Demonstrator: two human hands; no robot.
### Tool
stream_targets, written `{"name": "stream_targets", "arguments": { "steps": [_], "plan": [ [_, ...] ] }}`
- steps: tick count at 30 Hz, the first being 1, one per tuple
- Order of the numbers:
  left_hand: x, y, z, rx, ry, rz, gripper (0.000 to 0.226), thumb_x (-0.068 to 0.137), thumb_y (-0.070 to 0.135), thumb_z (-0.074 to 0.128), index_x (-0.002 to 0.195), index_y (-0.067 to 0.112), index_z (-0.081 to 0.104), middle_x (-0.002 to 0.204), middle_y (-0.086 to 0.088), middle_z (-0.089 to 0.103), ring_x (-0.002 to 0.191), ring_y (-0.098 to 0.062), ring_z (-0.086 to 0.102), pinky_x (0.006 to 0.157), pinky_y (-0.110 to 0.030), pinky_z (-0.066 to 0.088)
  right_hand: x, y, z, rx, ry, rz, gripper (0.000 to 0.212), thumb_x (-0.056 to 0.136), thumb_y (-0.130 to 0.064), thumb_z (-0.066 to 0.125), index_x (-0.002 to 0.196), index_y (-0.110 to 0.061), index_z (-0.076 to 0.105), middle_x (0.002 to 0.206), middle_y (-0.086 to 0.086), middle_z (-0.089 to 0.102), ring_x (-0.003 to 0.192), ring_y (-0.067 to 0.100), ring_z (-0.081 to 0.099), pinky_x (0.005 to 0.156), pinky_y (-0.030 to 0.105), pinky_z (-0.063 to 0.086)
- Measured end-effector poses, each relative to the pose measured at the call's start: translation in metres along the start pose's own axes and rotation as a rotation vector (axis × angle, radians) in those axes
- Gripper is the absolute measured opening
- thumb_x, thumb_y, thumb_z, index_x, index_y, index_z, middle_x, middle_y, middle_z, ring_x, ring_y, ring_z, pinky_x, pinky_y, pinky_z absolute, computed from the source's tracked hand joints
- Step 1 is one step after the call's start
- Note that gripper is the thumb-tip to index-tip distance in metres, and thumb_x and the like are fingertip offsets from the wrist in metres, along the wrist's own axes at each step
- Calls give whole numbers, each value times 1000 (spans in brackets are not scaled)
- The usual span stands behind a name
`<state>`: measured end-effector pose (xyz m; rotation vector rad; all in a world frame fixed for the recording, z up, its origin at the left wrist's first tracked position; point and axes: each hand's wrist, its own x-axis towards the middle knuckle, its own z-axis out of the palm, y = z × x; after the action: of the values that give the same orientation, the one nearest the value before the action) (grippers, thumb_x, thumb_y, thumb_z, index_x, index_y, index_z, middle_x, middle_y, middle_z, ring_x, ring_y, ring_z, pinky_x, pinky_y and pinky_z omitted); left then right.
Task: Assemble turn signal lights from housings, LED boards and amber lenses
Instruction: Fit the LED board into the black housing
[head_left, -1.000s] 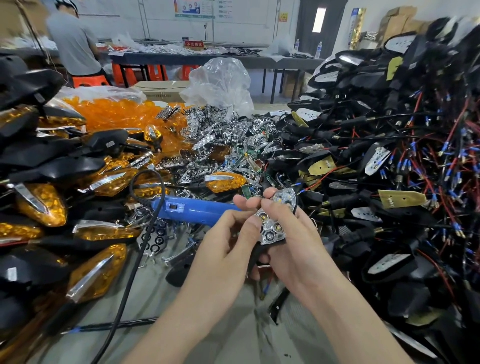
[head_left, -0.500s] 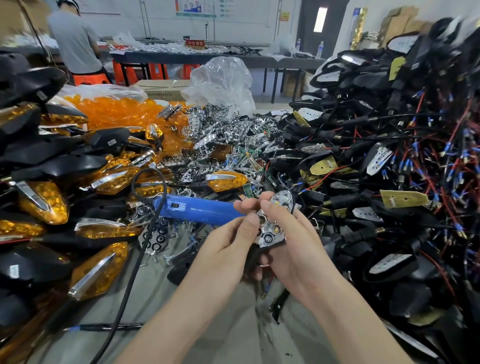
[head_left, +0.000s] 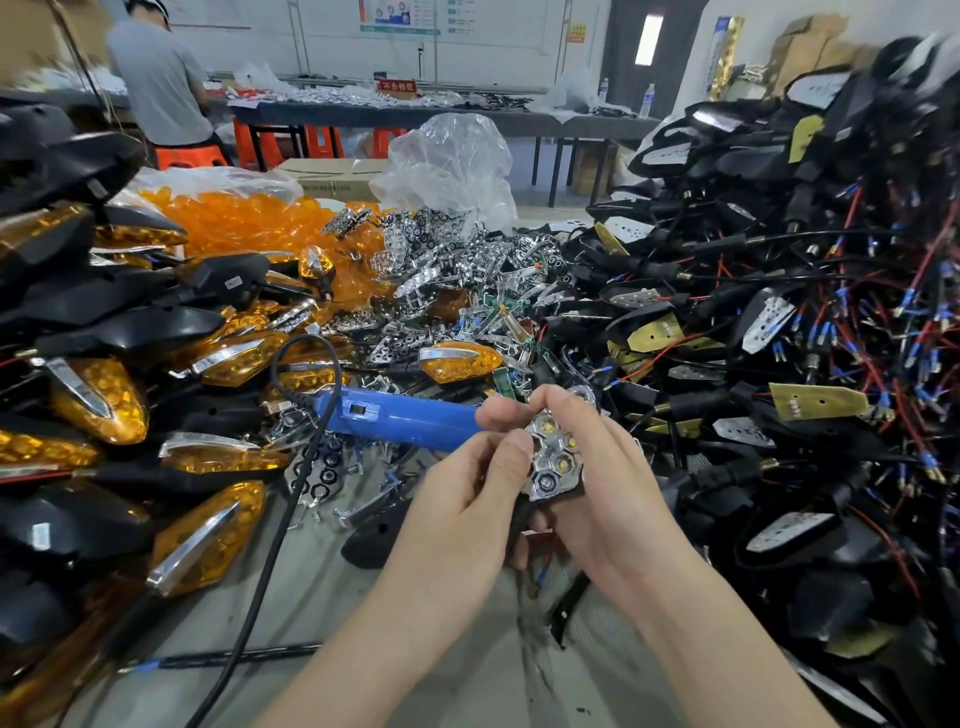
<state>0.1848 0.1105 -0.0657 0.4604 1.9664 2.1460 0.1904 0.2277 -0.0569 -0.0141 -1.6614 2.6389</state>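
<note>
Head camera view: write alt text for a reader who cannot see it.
A left hand and right hand pinch a chrome LED reflector near a blue corded tool. Finished amber lights are heaped on the left, wired black housings on the right.

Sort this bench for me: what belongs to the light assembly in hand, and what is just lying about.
In the job: chrome honeycomb reflector with LEDs, held by left hand and right hand; heap of amber plastic lenses; pile of black wired housings.
Lying about: blue-handled corded tool; crumpled clear plastic bag; brown cardboard box; orange plastic stools.
</note>
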Motion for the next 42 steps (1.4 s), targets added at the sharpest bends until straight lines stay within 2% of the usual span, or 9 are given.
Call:
{"name": "stream_targets", "arguments": {
  "steps": [5,14,22,27,34,36,37,38,42],
  "plan": [
    [0,-2,-3,34,16,27,25,100,38,50,87,27,68,63,-4,60,51,-14,54,48,-21,44,3,1,-4,32,-44,-10,23,92,-42,56,91,-35,78,118,7,75,86,27,75,56,39,51],
    [1,-4,-7,14,-67,9,27,89,50,53,104,34,68,69,4,59,61,-12,55,56,-23,47,5,8,-6,72,-53,-45,44,89,-54,49,113,-22,68,115,10,75,78,24,72,42,28,48],
    [3,-6,-9,87,-111,107,29,92,41,57,120,44,63,77,26,62,76,2,61,69,-13,45,11,10,-8,41,-37,-76,34,82,-59,59,81,-31,78,97,6,78,76,22,73,56,34,58],
    [2,-5,-7,139,-95,120,41,99,26,56,125,58,56,83,30,59,123,-14,47,103,-51,43,9,13,-10,-35,-33,-142,35,92,-54,51,81,-33,76,81,1,75,65,15,70,56,27,60],
    [6,-9,-9,137,-114,127,39,95,35,60,128,55,54,88,30,63,71,6,51,71,-26,51,11,19,-13,-78,-4,-162,33,98,-50,48,85,-35,74,95,-2,77,72,11,71,56,26,60],
    [5,-8,-8,113,-136,131,44,93,28,64,130,50,51,107,32,64,77,18,42,85,-27,53,12,22,-14,-108,25,-161,30,95,-55,54,86,-35,74,95,-2,77,78,13,72,60,30,61],
    [5,-9,-8,123,-133,132,47,94,23,64,129,50,50,117,34,62,106,-6,17,100,-39,35,13,24,-15,-126,45,-173,30,91,-58,57,86,-34,74,96,-2,76,86,16,72,68,35,62],
    [5,-9,-8,138,-129,143,49,96,17,64,128,51,49,123,37,58,120,10,52,100,-21,48,15,26,-16,-150,63,-188,32,88,-61,58,88,-34,74,98,-1,75,95,19,70,82,43,61],
    [5,-11,-6,149,-63,159,51,95,3,62,120,46,52,119,47,54,120,24,43,93,1,33,17,32,-14,-210,74,-237,34,88,-61,53,88,-34,72,96,-3,73,100,21,66,100,54,50]
  ]
}}
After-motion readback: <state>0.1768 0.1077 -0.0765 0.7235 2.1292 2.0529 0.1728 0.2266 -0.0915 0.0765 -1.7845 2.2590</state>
